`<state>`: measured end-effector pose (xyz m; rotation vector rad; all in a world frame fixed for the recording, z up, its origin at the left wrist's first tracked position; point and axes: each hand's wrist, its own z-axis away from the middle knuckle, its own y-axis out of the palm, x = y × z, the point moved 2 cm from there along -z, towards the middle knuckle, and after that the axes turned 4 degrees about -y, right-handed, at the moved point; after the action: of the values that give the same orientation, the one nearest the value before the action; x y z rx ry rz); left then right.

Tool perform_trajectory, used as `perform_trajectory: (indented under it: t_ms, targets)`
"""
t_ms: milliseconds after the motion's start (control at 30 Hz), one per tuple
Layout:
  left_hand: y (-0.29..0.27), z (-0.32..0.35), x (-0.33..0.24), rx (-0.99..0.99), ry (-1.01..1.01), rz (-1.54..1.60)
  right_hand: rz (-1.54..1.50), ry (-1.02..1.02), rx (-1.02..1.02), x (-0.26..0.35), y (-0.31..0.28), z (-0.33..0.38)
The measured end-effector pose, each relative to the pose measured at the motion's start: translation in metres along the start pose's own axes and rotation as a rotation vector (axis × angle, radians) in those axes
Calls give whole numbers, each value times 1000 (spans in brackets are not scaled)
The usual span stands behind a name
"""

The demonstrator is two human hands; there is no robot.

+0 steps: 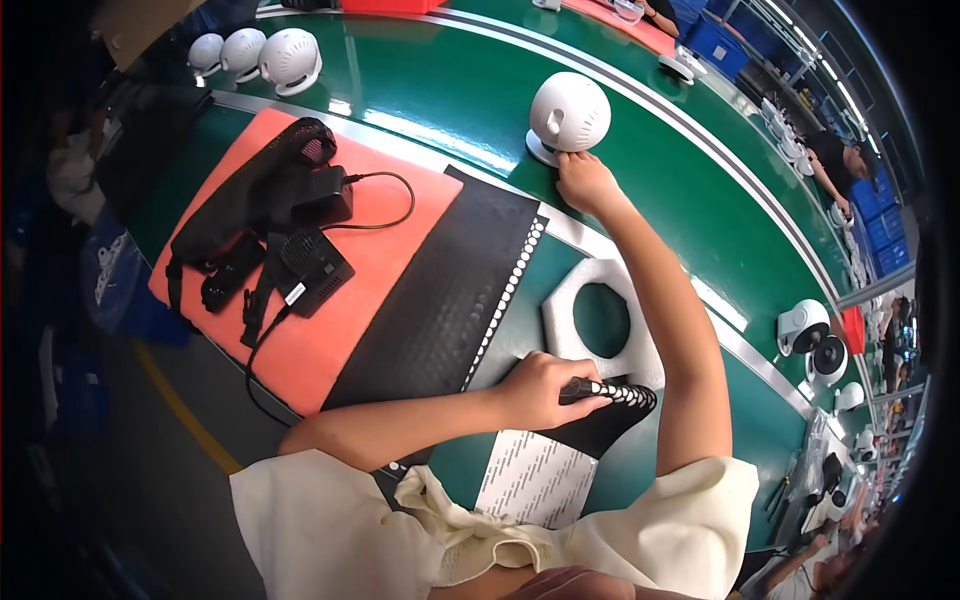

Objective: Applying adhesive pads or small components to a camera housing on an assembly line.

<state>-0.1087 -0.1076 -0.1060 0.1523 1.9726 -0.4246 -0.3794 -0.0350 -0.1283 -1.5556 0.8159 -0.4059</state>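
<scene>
My right hand (585, 182) reaches out over the green conveyor belt, its fingers closed at the base of a white ball-shaped device (572, 112) on a round foot. Nearer to me, my left hand (543, 390) is closed around a short black cylinder-shaped thing (578, 390), whose kind I cannot make out. Beside that hand, a black sheet with white round dots (625, 402) curls up at its edge. Below lies a white printed sheet (537, 478). A white foam ring (562, 322) with a round opening rests on the bench under my right forearm.
On the left, an orange foam mat (390, 220) bears black adapters (325, 197), cables and a black mesh sleeve (255, 190). A black mat (425, 310) lies beside it. Several white devices (290, 60) stand on the belt at the far left, others (805, 325) at right. Co-workers sit beyond.
</scene>
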Motion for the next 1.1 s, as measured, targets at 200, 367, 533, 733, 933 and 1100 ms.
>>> perform_trajectory:
  t_ms: [200,367,533,733,933,1100]
  targets:
    - [4,-2,-1,38,23,9,198,-37,-62,3,-21,43]
    - [4,1,1,23,25,-14,-405,249,-198,-5,-83,93]
    - [2,1,-2,12,29,7,-1763,691,-549,10,-158,164]
    - [-10,-1,-27,37,-126,250,-2398,508,-563,46,-151,229]
    - [-10,-1,-36,11,-327,393,-1974,559,-95,55,-133,248]
    - [-8,4,-27,-129,-482,441,-1279,344,-243,48,-160,276]
